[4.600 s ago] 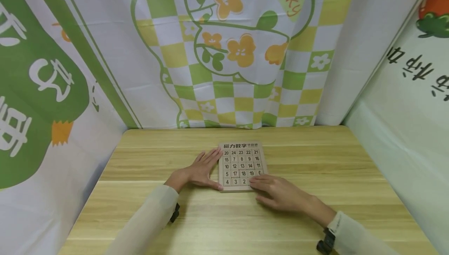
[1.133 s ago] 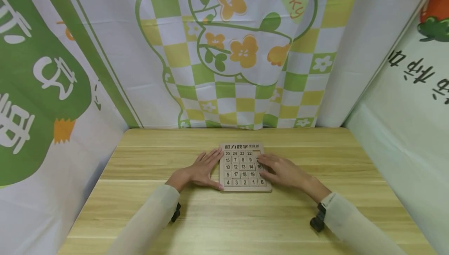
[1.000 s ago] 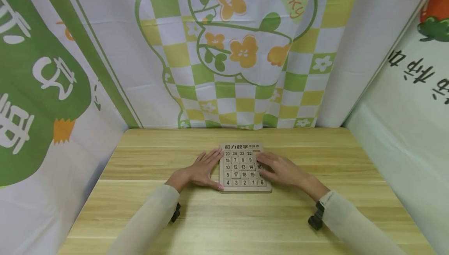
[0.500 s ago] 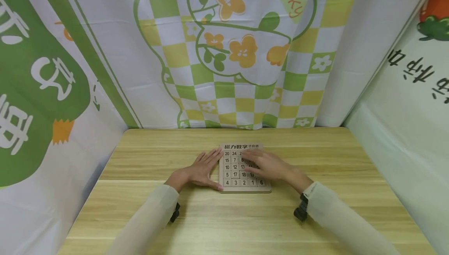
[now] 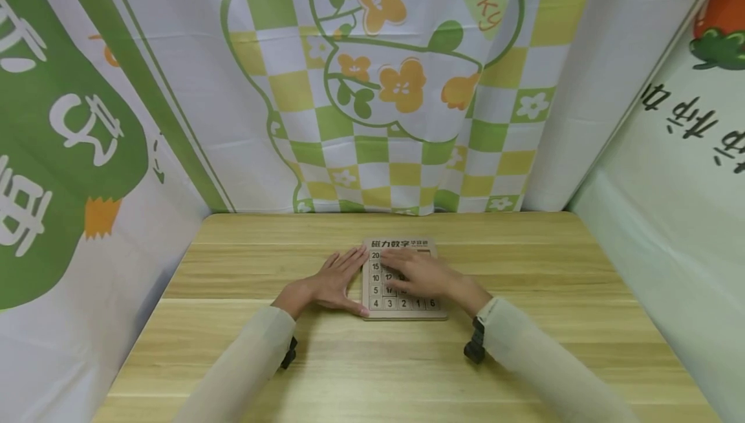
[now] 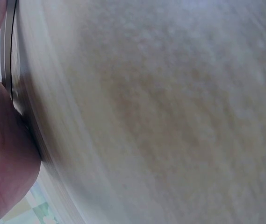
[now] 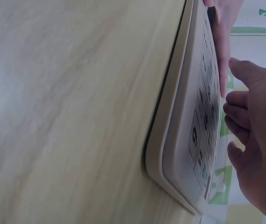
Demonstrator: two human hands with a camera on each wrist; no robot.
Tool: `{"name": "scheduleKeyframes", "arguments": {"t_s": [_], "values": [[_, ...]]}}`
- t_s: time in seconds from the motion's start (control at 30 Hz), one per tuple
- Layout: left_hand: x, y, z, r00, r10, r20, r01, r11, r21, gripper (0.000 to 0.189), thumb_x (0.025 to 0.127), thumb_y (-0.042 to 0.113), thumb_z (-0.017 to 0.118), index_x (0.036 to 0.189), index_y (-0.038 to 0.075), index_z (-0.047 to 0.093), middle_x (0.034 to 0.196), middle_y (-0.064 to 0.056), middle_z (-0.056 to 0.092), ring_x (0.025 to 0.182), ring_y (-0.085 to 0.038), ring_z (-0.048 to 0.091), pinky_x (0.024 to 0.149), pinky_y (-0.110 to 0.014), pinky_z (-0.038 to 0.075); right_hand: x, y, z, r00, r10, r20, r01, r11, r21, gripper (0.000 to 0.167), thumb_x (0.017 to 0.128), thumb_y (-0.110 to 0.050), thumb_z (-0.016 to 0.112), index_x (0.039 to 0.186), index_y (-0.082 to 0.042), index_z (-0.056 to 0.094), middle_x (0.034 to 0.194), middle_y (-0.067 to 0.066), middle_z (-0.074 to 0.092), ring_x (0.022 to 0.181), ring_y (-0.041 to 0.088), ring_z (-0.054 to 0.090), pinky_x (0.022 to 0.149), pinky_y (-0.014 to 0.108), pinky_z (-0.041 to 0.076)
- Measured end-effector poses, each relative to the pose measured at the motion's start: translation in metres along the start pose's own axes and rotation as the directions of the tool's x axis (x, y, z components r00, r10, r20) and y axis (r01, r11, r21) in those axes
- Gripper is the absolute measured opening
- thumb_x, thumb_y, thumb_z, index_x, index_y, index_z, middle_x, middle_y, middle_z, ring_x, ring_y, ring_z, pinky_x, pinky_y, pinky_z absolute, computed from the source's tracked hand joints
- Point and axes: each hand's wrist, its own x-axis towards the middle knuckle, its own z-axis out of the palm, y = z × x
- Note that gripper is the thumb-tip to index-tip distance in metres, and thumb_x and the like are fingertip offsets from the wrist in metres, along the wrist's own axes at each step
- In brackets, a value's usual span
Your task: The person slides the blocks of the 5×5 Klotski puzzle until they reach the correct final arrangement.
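A wooden sliding number puzzle (image 5: 405, 314) lies flat on the table, dark characters printed along its top edge. Its numbered tiles sit in rows, and a dark gap shows at the top right corner. My left hand (image 5: 334, 282) is spread along the board's left side, fingertips at the upper edge and thumb at the lower left corner. Over the upper and middle tiles lies my right hand (image 5: 427, 274), hiding many numbers. Its fingertips reach the top row beside the 20 tile (image 5: 375, 255); contact is unclear. In the right wrist view, the right fingers (image 7: 238, 116) bend slightly above the board.
The wood-grain table (image 5: 233, 358) extends around the puzzle. A patterned green, yellow and white curtain (image 5: 401, 171) hangs behind its far edge, with printed cloth panels on both sides. Each wrist carries a small black device, such as the right wrist camera (image 5: 475, 342).
Tiles in the right column have moved down, opening a gap at the top right. My right hand has gone from the lower right up, then left across the board. The left hand stays put.
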Motion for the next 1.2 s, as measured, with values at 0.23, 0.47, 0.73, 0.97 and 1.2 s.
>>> {"name": "scheduleKeyframes", "arguments": {"t_s": [0.23, 0.47, 0.73, 0.97, 1.2], "values": [[-0.004, 0.004, -0.004, 1.000, 0.012, -0.003, -0.012, 1.000, -0.015, 0.141, 0.075, 0.093, 0.064, 0.171, 0.016, -0.005, 0.179, -0.008, -0.008, 0.165, -0.030, -0.005, 0.130, -0.061, -0.006, 0.006, -0.001, 0.007, 1.000, 0.011, 0.018, -0.011, 1.000, -0.008, 0.063, 0.110, -0.047, 0.055, 0.160, -0.010, 0.047, 0.167, 0.011, 0.042, 0.154, 0.033, 0.040, 0.126, 0.052, 0.032], [-0.011, 0.023, -0.019, 0.999, -0.003, 0.038, 0.004, 1.000, -0.019, 0.137, 0.081, 0.085, 0.068, 0.171, 0.008, 0.000, 0.178, -0.016, -0.004, 0.165, -0.035, -0.002, 0.130, -0.061, -0.005, 0.005, -0.001, 0.009, 1.000, 0.013, 0.024, -0.013, 1.000, 0.002, 0.064, 0.110, -0.048, 0.052, 0.161, -0.009, 0.046, 0.167, 0.013, 0.042, 0.154, 0.035, 0.039, 0.126, 0.054, 0.032], [-0.013, 0.023, -0.018, 0.999, -0.013, 0.034, 0.013, 1.000, -0.011, 0.135, 0.082, 0.082, 0.069, 0.171, 0.007, 0.001, 0.178, -0.016, -0.004, 0.165, -0.035, -0.001, 0.130, -0.061, -0.003, 0.000, 0.003, 0.006, 1.000, 0.023, 0.014, -0.023, 1.000, 0.011, 0.061, 0.109, -0.045, 0.056, 0.158, -0.009, 0.049, 0.164, 0.012, 0.047, 0.151, 0.035, 0.044, 0.125, 0.056, 0.033], [-0.011, 0.016, -0.014, 1.000, 0.016, 0.011, -0.016, 0.998, -0.063, 0.138, 0.080, 0.090, 0.063, 0.171, 0.009, 0.000, 0.178, -0.016, -0.005, 0.164, -0.035, -0.004, 0.129, -0.061, -0.008, 0.002, 0.005, 0.005, 1.000, 0.000, 0.015, 0.000, 1.000, -0.006, 0.063, 0.109, -0.046, 0.055, 0.159, -0.008, 0.048, 0.164, 0.014, 0.046, 0.151, 0.037, 0.044, 0.125, 0.056, 0.034], [-0.011, 0.022, -0.019, 0.999, 0.003, 0.032, -0.002, 0.999, -0.035, 0.138, 0.080, 0.091, 0.061, 0.170, 0.008, -0.002, 0.178, -0.015, -0.006, 0.165, -0.033, -0.004, 0.130, -0.060, -0.006, 0.006, 0.002, 0.006, 1.000, -0.026, 0.010, 0.026, 1.000, -0.004, 0.063, 0.110, -0.046, 0.054, 0.159, -0.007, 0.047, 0.164, 0.016, 0.046, 0.150, 0.039, 0.045, 0.123, 0.058, 0.036]]}}
